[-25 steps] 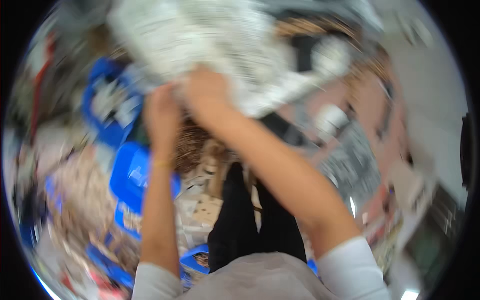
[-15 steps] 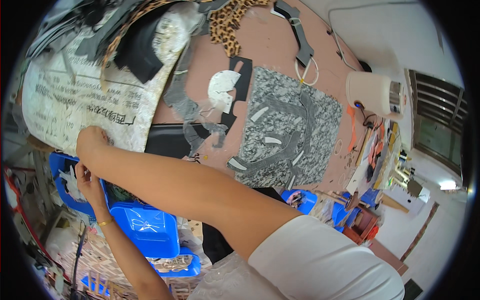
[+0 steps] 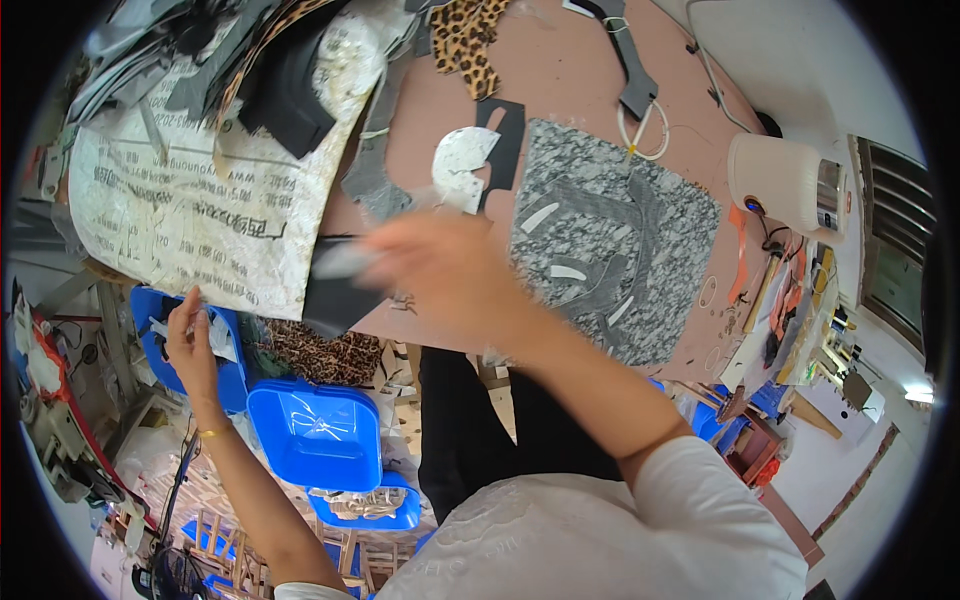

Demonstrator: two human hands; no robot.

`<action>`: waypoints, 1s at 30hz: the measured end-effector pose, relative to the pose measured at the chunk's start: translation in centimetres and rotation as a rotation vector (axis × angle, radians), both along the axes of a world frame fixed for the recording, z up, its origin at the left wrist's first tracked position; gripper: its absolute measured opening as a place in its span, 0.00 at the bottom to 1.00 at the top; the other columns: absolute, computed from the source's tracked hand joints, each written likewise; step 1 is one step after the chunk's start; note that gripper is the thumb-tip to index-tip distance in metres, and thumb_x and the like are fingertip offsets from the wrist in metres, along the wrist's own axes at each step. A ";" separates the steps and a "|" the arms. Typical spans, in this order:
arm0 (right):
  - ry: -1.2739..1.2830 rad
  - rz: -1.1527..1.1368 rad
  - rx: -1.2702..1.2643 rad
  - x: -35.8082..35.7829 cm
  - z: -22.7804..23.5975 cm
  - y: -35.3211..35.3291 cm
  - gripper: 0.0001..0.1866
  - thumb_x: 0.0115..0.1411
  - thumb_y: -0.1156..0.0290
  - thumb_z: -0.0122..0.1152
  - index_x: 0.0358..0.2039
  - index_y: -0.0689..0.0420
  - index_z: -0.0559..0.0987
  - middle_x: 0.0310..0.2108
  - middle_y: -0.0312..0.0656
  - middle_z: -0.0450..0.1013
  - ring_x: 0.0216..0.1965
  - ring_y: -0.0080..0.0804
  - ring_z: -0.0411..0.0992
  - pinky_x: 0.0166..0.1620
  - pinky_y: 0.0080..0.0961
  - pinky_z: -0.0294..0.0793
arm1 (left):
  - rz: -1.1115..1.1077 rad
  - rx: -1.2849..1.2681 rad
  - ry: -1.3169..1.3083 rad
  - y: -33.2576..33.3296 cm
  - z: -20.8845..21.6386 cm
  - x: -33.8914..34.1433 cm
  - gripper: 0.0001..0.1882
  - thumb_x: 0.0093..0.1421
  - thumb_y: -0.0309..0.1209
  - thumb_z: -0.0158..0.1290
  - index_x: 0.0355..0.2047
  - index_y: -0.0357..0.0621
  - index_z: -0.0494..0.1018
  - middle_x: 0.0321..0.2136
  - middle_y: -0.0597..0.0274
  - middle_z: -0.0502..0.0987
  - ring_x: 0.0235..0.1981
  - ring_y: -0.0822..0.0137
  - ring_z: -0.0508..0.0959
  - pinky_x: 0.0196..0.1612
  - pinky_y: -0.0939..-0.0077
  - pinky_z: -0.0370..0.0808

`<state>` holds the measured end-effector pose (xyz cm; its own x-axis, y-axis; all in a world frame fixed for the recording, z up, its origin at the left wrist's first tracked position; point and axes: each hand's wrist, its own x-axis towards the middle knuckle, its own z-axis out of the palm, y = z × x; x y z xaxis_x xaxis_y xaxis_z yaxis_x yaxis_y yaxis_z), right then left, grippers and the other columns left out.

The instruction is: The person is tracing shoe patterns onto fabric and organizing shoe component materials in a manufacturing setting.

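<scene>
My left hand is raised at the near edge of a white printed sack, above a blue bin. Its fingers look stretched out, with nothing visible in them. Motion smears my right hand over the table; a pale, blurred patch shows at its fingertips, and I cannot make out whether it is held. Below that hand lies a black sheet. Beyond it are a grey fabric strip, a white curved piece and a black cut piece. Several grey curved strips rest on a speckled stone slab.
Black and grey pieces are heaped on the sack. Leopard-print fabric lies at the far edge, another piece below the table edge. A cream appliance stands right. An empty-looking blue basin sits below.
My right hand has swept from the sack's near edge rightward over the table. My left hand has risen slightly beside the sack. The view has shifted, uncovering my legs and the leopard-print fabric below.
</scene>
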<state>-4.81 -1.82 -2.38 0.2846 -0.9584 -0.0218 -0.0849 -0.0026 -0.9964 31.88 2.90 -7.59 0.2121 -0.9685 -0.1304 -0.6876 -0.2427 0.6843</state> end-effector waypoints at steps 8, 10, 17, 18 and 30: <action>0.228 -0.698 0.541 -26.0 -0.5 1.5 0.08 0.54 0.76 0.64 0.36 0.61 0.81 0.26 0.36 0.77 0.23 0.16 0.72 0.21 0.11 0.70 | -0.055 -0.349 -0.199 1.0 3.0 -18.2 0.16 0.57 0.19 0.50 0.47 0.37 0.72 0.38 0.58 0.74 0.33 0.65 0.72 0.33 0.74 0.68; 0.229 -0.607 0.598 -26.8 -1.8 1.8 0.09 0.54 0.75 0.64 0.38 0.61 0.81 0.26 0.36 0.77 0.22 0.16 0.72 0.18 0.10 0.69 | -0.405 -0.416 -0.134 -0.6 4.6 -25.4 0.14 0.54 0.16 0.50 0.42 0.38 0.75 0.35 0.55 0.75 0.37 0.60 0.74 0.38 0.72 0.70; 0.227 -0.501 0.574 -26.6 -2.5 0.8 0.07 0.52 0.75 0.66 0.32 0.63 0.80 0.24 0.37 0.77 0.23 0.18 0.73 0.25 0.13 0.69 | -0.908 -0.431 -0.041 -3.7 4.2 -40.1 0.22 0.40 0.18 0.55 0.40 0.44 0.74 0.42 0.62 0.75 0.41 0.57 0.73 0.42 0.63 0.69; 0.214 -0.498 0.578 -26.6 -2.5 0.7 0.07 0.52 0.75 0.66 0.32 0.63 0.80 0.24 0.37 0.77 0.23 0.18 0.73 0.25 0.13 0.69 | -0.937 -0.406 -0.054 -4.0 4.1 -41.2 0.21 0.41 0.18 0.55 0.39 0.44 0.75 0.44 0.63 0.75 0.42 0.58 0.72 0.43 0.63 0.69; 0.156 -0.549 0.611 -26.8 -3.2 -0.1 0.05 0.51 0.76 0.64 0.28 0.64 0.79 0.22 0.37 0.76 0.21 0.19 0.73 0.24 0.13 0.69 | -0.962 -0.427 -0.186 -7.1 1.8 -45.0 0.15 0.45 0.23 0.52 0.36 0.46 0.72 0.47 0.65 0.73 0.47 0.58 0.70 0.49 0.64 0.65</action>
<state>-31.56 -1.87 -5.56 -0.2686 -0.7665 -0.5833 -0.0537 0.6166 -0.7855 -13.09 -4.24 -5.77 -0.6840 -0.6972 0.2147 -0.5647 0.6923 0.4492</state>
